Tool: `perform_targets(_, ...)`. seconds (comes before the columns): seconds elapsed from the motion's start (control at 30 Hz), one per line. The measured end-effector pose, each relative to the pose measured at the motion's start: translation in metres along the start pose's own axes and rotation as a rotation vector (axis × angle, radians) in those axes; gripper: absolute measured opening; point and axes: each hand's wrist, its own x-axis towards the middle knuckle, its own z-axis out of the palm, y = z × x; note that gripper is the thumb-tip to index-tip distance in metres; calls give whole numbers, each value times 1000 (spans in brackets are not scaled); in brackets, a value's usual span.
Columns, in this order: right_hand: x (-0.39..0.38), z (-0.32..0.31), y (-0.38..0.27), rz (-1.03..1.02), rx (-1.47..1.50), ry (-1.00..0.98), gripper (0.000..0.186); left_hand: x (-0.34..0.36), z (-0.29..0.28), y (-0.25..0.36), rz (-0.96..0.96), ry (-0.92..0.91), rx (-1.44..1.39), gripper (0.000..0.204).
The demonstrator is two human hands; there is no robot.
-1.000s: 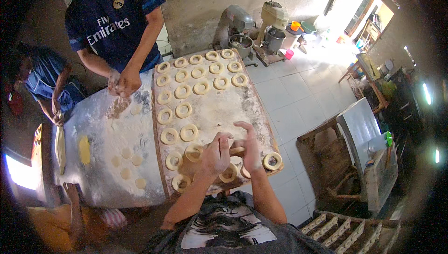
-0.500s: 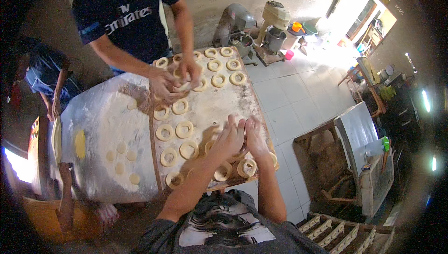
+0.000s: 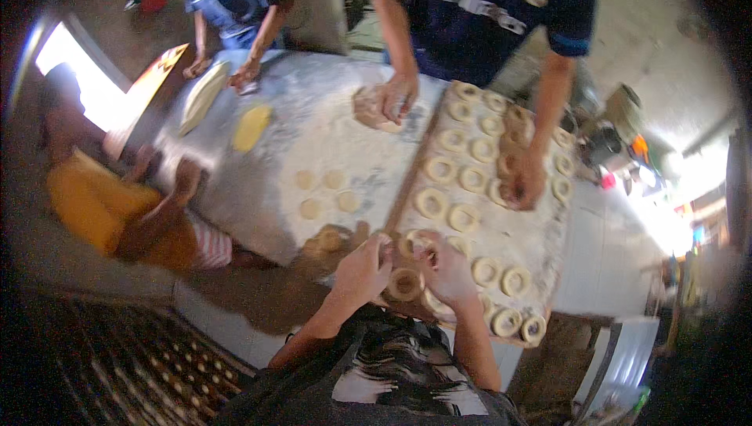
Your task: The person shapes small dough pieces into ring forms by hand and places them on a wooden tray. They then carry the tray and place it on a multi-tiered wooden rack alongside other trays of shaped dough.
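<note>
The grey bench (image 3: 235, 179), dusted with flour (image 3: 313, 144), spans the upper left to the centre of the frame. At its upper left lies a long pale dough piece (image 3: 205, 97), then a yellow slab (image 3: 251, 128); discs (image 3: 310, 209) sit left of centre. At centre right, a floured board (image 3: 518, 234) carries rows of rings (image 3: 431, 203).

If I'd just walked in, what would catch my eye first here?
Probably the rows of pale dough rings on the floured board, right of centre. Next, perhaps, the person's own left hand and right hand at the lower middle. Toward the upper left, a yellow patch and a long pale dough piece stand out on the table.
</note>
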Motion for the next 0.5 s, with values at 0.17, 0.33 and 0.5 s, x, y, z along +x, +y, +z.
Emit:
perform_targets(0.17, 64, 127, -23, -229, -374, -243, 36, -40, -40, -84, -373, -58, 133, 34)
perform_targets(0.33, 118, 168, -32, -459, -680, -356, 44, -38, -46, -145, -353, -143, -48, 33)
perform_targets(0.5, 133, 142, -51, -117, -211, -532, 45, -10, -59, -158, -214, -30, -264, 25)
